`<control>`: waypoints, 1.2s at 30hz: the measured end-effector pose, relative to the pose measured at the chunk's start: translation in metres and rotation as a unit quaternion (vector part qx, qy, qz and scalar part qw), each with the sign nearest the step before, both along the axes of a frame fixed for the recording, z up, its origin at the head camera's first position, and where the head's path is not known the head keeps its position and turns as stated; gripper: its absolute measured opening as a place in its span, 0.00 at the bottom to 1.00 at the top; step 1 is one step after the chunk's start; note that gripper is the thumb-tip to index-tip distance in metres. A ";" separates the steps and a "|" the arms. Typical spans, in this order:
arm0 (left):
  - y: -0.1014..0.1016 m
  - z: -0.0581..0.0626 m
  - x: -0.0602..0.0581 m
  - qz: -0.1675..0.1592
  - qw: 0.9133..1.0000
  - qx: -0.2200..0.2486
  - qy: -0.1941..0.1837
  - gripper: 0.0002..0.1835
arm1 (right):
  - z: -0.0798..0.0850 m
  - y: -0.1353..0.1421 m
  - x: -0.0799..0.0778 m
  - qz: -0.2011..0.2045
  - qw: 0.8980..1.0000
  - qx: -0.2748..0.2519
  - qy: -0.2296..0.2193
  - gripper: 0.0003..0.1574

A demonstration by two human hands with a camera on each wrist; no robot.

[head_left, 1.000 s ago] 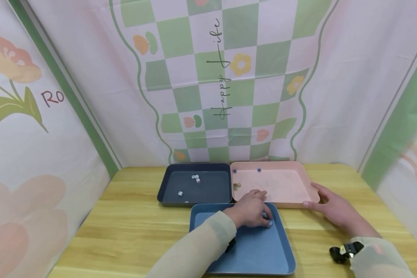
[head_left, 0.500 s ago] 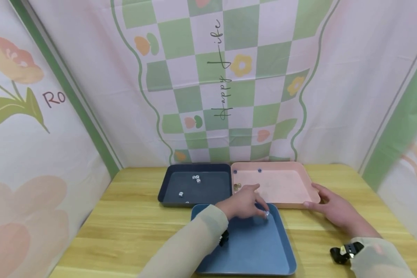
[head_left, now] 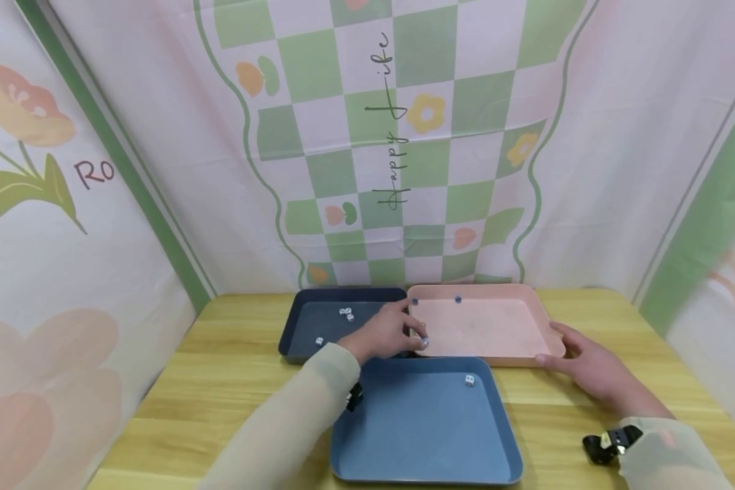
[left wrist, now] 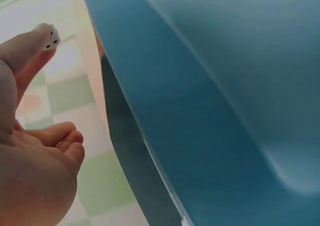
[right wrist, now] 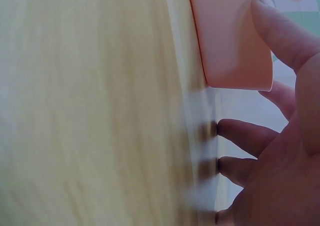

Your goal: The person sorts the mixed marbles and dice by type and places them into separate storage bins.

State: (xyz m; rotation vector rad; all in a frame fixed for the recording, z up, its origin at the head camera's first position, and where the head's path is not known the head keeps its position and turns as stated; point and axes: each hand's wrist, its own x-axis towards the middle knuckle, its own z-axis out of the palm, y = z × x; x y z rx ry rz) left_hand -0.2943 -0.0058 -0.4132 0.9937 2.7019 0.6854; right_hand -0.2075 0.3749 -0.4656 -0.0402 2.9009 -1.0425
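Observation:
My left hand [head_left: 387, 332] pinches a white die [left wrist: 52, 38] between thumb and finger; its other fingers are loosely bent. In the head view that hand is above the border between the dark navy tray [head_left: 289, 327] and the pink tray [head_left: 490, 359]. Another white die [head_left: 469, 381] lies in the blue tray [head_left: 422, 435], near its far right corner. Thumb and index finger of my right hand [head_left: 594, 371] hold the pink tray's near right corner, while its other fingertips touch the tabletop, as the right wrist view shows.
Several white dice [head_left: 346, 313] lie in the navy tray, partly hidden by my left arm. Two small blue pieces [head_left: 458, 299] sit along the pink tray's far side. Small yellowish pieces there are mostly covered by my hand. A patterned curtain [head_left: 367, 170] hangs behind the wooden table [head_left: 220, 401].
My left hand has picked a die from the blue tray and moved left and away from me with it, uncovering the other die. My right hand stays at the pink tray's corner.

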 end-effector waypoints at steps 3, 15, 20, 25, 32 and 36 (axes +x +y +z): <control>-0.015 0.004 -0.005 0.029 1.000 -0.005 -0.003 0.08 | 0.000 0.000 0.000 0.001 1.000 0.005 -0.002 0.63; -0.088 0.016 -0.038 0.117 0.991 -0.040 0.053 0.06 | -0.001 -0.001 0.000 -0.002 1.000 0.001 -0.005 0.63; -0.115 0.016 -0.048 0.160 0.985 -0.030 0.060 0.05 | 0.000 -0.001 0.000 -0.004 1.000 -0.003 -0.009 0.64; -0.132 0.012 -0.055 0.163 0.981 -0.054 0.091 0.06 | 0.000 -0.001 0.000 -0.002 1.000 0.007 -0.007 0.63; -0.145 0.009 -0.058 0.172 0.977 -0.083 0.098 0.05 | 0.002 -0.003 0.002 -0.001 1.000 0.003 -0.009 0.63; -0.147 0.010 -0.058 0.176 0.976 -0.090 0.092 0.06 | 0.003 -0.003 0.002 -0.001 1.000 0.004 -0.005 0.63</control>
